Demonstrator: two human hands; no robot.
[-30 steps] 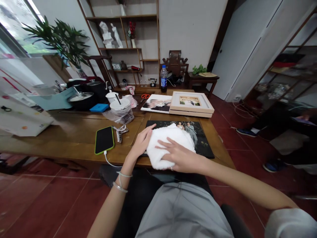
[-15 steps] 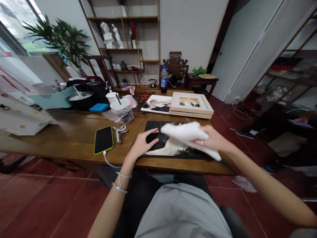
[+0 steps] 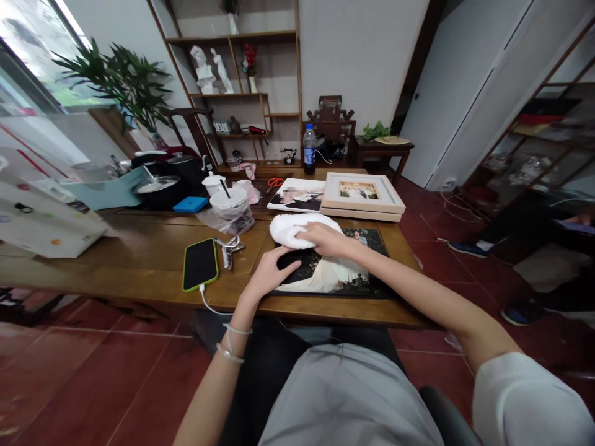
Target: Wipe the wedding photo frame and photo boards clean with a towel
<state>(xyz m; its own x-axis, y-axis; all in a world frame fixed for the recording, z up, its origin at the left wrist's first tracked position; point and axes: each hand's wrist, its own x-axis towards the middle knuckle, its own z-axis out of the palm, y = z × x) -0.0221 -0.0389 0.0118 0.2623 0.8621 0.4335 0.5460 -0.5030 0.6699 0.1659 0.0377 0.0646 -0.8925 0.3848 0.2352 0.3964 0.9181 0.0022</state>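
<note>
A dark photo panel (image 3: 325, 279) showing a pale gown lies flat at the table's front edge. My right hand (image 3: 328, 240) grips a bunched white cloth (image 3: 297, 226), which rests over the panel's far left corner and hides it. My left hand (image 3: 272, 272) lies at the panel's left edge, thumb and fingers apart, with nothing held in it. Its fingertips are close to the cloth; whether they touch it I cannot tell.
Behind the panel lie white picture frames (image 3: 362, 207) and a photo board (image 3: 295, 197). A phone (image 3: 200, 265) on a cable, a bagged plastic cup (image 3: 231, 207) and a blue box (image 3: 190, 204) are to the left. A bottle (image 3: 309, 148) stands farther back. Someone's shoe (image 3: 467, 248) shows at right.
My right hand has carried the white cloth leftward and away from me, from above the panel's right part to its far left corner. My left hand stays at the left edge.
</note>
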